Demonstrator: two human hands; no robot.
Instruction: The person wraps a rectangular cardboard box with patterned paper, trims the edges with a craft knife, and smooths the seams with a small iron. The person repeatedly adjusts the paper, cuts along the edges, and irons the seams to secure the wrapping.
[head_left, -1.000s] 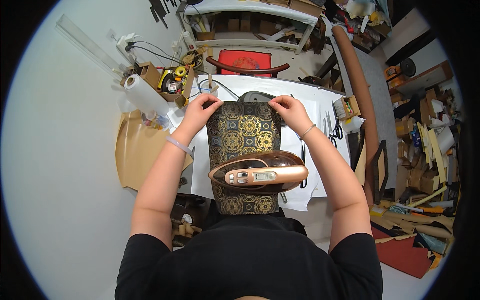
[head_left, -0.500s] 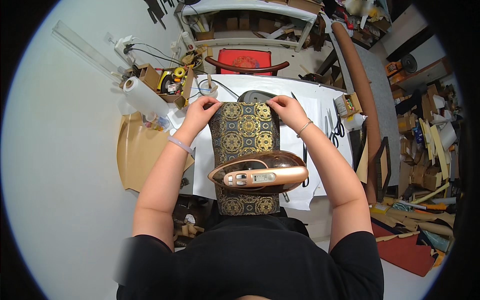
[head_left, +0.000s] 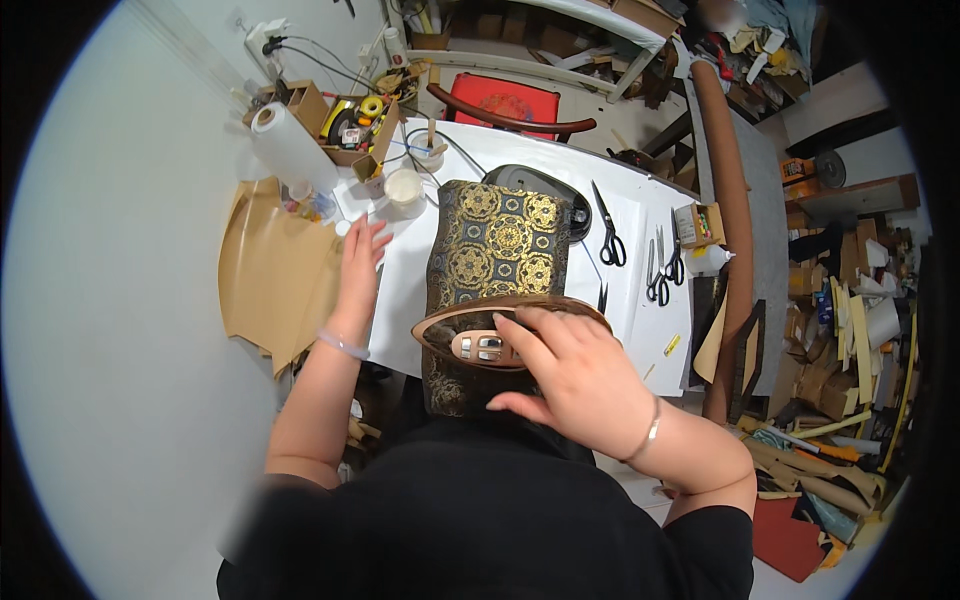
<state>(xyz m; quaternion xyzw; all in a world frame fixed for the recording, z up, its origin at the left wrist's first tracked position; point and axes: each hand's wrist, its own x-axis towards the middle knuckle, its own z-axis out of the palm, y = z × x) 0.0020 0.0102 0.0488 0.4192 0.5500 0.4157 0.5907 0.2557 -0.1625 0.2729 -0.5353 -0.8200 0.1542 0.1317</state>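
A steam iron (head_left: pixel 480 347) with a rose-gold handle and a dark, see-through body lies across the near part of a patterned brocade cloth (head_left: pixel 505 240). The cloth is dark with gold medallions and lies on the white tabletop (head_left: pixel 398 330), its near end reaching my body. Over the iron's handle is my right hand (head_left: pixel 590 375), fingers stretched across it and thumb held well apart; the hand does not look closed round it. My left hand (head_left: pixel 360 255) is in the air left of the cloth, holding nothing, fingers spread, near a white tub (head_left: pixel 404 188).
Behind the cloth stands a dark iron base (head_left: pixel 540 187). Scissors (head_left: pixel 610 240) lie to its right, with more near a small box (head_left: pixel 700 223). A tool box (head_left: pixel 375 150), white roll (head_left: pixel 290 150) and brown sheet (head_left: pixel 270 280) stand left. A long brown roll (head_left: pixel 730 230) borders the right.
Both hands have let go of the cloth's far corners. My right hand has come back over the iron; my left has moved left and opened. The view has tilted slightly.
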